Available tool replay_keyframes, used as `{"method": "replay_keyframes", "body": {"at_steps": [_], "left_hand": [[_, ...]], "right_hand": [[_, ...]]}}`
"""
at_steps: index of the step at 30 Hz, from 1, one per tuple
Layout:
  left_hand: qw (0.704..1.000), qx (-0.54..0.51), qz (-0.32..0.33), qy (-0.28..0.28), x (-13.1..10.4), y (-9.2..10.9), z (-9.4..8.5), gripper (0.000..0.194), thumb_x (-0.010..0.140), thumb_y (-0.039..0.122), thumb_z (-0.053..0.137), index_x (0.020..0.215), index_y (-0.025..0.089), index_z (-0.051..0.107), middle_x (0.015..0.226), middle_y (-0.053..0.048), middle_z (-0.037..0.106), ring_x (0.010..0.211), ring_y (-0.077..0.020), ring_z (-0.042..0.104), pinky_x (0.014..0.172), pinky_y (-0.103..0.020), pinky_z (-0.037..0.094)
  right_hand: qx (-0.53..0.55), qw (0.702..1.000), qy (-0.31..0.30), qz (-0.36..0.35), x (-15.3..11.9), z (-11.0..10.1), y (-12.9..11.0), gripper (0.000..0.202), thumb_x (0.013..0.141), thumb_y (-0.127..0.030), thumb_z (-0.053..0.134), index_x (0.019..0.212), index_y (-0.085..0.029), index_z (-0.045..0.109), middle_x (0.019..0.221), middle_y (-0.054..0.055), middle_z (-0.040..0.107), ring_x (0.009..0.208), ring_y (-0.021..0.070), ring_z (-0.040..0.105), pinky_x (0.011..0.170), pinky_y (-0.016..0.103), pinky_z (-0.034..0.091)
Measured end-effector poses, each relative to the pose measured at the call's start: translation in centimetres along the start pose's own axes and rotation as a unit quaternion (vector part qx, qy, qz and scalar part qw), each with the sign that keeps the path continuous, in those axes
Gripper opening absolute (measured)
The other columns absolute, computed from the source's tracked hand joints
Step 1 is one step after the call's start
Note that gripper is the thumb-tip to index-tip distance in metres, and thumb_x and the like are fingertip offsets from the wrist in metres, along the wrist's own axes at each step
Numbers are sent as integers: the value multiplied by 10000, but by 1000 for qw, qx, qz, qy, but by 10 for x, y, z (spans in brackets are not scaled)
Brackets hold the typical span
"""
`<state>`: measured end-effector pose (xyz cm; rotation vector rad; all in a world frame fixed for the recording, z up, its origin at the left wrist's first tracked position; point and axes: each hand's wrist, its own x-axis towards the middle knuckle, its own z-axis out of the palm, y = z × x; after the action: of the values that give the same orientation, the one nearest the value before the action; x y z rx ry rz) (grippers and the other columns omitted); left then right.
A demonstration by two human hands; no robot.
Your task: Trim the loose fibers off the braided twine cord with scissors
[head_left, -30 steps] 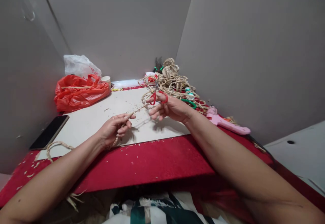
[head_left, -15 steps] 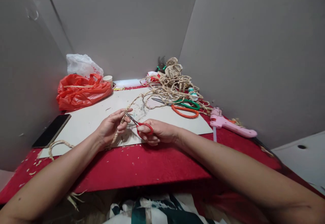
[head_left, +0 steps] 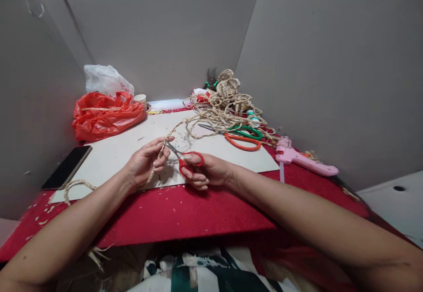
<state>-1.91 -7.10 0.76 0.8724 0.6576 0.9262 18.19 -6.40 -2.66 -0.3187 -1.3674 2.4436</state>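
My left hand (head_left: pixel 148 159) is closed on a braided straw rope (head_left: pixel 171 131), which runs from the pile at the back, through my fingers and down under my forearm. In my right hand (head_left: pixel 205 173) are small red-handled scissors (head_left: pixel 191 165), with thumb and fingers in the loops. Their handles are spread apart, and the blades point left, tips at the rope beside my left fingertips. Both hands are above the white board (head_left: pixel 125 151) near its front edge. Exactly how the blades meet the rope is too small to tell.
Behind my hands lie a heap of straw rope (head_left: pixel 228 106) and large scissors with orange and green handles (head_left: pixel 243 142). A pink glue gun (head_left: pixel 307 160) rests at the right. Red plastic bag (head_left: pixel 105 117), paper cup (head_left: pixel 140 100) and phone (head_left: pixel 68 167) are at the left.
The red scissors' handles have spread and the blades have parted at the rope. My left hand keeps its hold on the rope. The whole view has shifted slightly.
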Motion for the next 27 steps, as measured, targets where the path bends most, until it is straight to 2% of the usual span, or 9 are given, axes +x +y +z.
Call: {"method": "replay_keyframes", "body": {"at_steps": [9, 16, 21, 27], "left_hand": [[1000, -26, -14, 9, -1, 2, 1, 247, 880, 140, 499, 1090, 126, 628, 620, 6, 530, 369, -29, 334, 333, -119, 294], [999, -22, -6, -26, -1, -2, -1, 246, 858, 127, 541, 1089, 146, 623, 645, 15, 531, 379, -21, 331, 339, -111, 292], [1000, -10, 2, -28, 0, -5, 1, 275, 850, 137, 565, 1120, 170, 611, 659, 15, 542, 387, -21, 339, 355, -113, 304], [1000, -8, 6, -30, 1, -7, 2, 269, 852, 131, 560, 1113, 170, 613, 661, 16, 542, 390, -24, 336, 355, -118, 309]], "right_hand": [[28, 999, -32, -17, -1, 2, 3, 388, 839, -488, 536, 674, -138, 572, 396, -87, 381, 321, 60, 306, 338, 168, 320], [44, 999, -5, -28, 0, 3, 2, 398, 829, -508, 542, 678, -141, 578, 400, -86, 380, 335, 58, 313, 353, 161, 332], [50, 998, 4, -37, 1, 5, 2, 397, 838, -496, 536, 658, -144, 573, 388, -87, 374, 327, 58, 305, 345, 160, 336], [69, 995, 38, -57, 5, 6, 4, 398, 817, -467, 580, 572, -160, 520, 350, -100, 298, 320, 57, 249, 328, 154, 320]]}}
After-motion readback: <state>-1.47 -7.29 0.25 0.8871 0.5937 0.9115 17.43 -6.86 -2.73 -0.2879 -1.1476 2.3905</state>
